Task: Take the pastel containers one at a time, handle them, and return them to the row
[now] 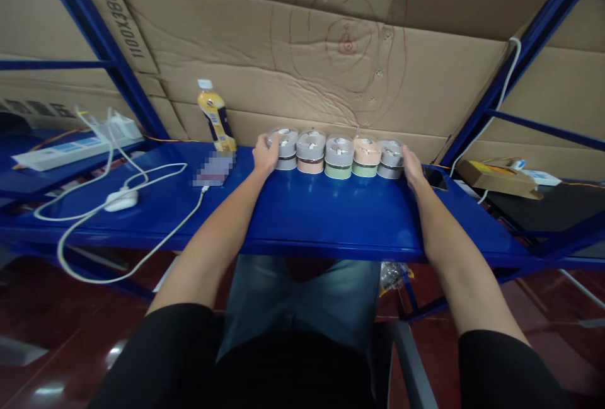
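Observation:
A row of small rounded containers with clear-topped lids stands on the blue shelf. At the left end is a grey container [286,149], then a grey one over an orange base [311,152]. A grey one over a green base [339,158] is in the middle, beside an orange one over a green base [366,157]. A grey container [391,158] ends the row on the right. My left hand [266,154] rests against the left end, fingers extended along its side. My right hand [412,166] lies flat along the right end, its fingertips partly hidden.
Left of the row stand a yellow bottle [217,118] and a blurred phone [213,169] on a white cable [177,232]. A charger [121,200] and power strip [80,149] lie farther left. A dark phone [435,178] and open cardboard box [498,179] are at right. Cardboard [227,37] walls the back.

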Demonstrator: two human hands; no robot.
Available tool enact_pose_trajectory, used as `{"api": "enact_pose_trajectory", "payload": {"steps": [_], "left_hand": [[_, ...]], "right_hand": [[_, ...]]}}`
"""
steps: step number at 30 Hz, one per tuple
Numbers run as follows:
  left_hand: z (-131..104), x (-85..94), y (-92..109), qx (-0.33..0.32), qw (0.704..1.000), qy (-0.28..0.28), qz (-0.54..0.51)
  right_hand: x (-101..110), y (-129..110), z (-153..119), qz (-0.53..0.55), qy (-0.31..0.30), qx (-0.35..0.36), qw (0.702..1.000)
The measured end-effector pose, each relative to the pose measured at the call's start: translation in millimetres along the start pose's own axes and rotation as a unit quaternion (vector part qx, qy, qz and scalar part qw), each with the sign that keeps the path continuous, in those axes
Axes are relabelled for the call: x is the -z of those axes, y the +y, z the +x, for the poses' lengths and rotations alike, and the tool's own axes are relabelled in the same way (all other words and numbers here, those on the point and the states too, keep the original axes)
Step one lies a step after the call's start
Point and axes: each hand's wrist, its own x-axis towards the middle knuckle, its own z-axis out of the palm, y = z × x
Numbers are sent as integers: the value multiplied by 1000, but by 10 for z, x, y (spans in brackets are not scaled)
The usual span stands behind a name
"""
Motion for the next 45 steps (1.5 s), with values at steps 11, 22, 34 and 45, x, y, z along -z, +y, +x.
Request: {"api": "enact_pose_trajectory", "payload": {"steps": [11,22,34,45], "left_hand": [[235,292,-318,3,1000,22,3],[174,300,-259,26,999,-27,37],[-26,399,-58,-76,995,58,42],[-817,296,45,-230,861,-426,-155]], "right_hand": [[-320,-347,-296,-217,-31,67,973],[-487,-554,-481,-354,-14,88,931],[-180,-838,-278,-138,104,196,965],[-699,-1229,-1327,-23,-524,196,828]]}}
